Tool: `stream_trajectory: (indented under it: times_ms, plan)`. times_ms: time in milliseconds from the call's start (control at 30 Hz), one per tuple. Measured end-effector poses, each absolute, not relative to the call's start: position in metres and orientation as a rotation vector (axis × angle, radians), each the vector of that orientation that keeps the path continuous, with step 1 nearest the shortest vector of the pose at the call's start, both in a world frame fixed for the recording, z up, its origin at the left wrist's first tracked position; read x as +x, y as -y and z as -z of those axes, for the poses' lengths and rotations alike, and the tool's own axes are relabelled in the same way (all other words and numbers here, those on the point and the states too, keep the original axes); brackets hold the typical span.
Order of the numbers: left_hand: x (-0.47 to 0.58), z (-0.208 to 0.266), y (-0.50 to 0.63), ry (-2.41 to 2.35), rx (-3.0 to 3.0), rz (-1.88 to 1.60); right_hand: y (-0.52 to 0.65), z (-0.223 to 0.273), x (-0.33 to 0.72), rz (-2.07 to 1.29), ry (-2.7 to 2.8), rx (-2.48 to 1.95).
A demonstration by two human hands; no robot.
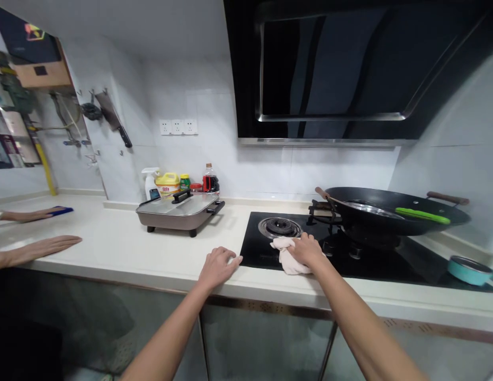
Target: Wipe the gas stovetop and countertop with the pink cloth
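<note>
My right hand (308,248) grips a pale cloth (290,260) and presses it on the front left of the black glass hob (258,248). Just behind the cloth is the left burner (280,227). My left hand (219,267) rests on the white counter (123,251) near its front edge, beside the hob's left corner. Its fingers are loosely bent and apart, with nothing in them. Part of the cloth is hidden under my right hand.
A large wok (401,214) with a green-handled utensil (423,215) covers the right burner. A lidded electric pan (178,214) and several bottles stand left. A turquoise bowl (469,270) sits right. A co-worker's hands touch the counter, one on a blue cloth (61,211). The range hood (329,74) overhangs.
</note>
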State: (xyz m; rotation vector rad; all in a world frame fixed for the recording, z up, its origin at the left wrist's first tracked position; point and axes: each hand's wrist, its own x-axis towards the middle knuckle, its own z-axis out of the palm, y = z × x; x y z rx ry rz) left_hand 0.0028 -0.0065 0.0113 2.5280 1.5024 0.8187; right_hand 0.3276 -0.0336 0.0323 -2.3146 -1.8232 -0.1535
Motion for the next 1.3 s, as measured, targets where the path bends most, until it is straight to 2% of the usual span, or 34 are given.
stream_trajectory:
  times_ms: [400, 633, 833, 1067, 1300]
  plan:
    - [0.004, -0.003, 0.012, -1.445, 2.654, -0.852, -0.041, -0.025, 0.364, 0.12, 1.681, -2.412]
    - [0.005, 0.0, 0.011, -1.456, 2.66, -0.879, -0.047, -0.023, 0.378, 0.045, 1.767, -2.314]
    - [0.005, 0.002, 0.011, -1.45, 2.66, -0.899, -0.014, -0.011, 0.334, 0.049, 1.849, -2.273]
    - [0.003, 0.011, 0.007, -1.414, 2.693, -1.061, -0.018, -0.01, 0.256, -0.028, 2.253, -1.845]
    - [0.001, 0.012, 0.002, -1.44, 2.585, -1.141, -0.059, -0.031, 0.237, -0.032, 2.106, -1.943]
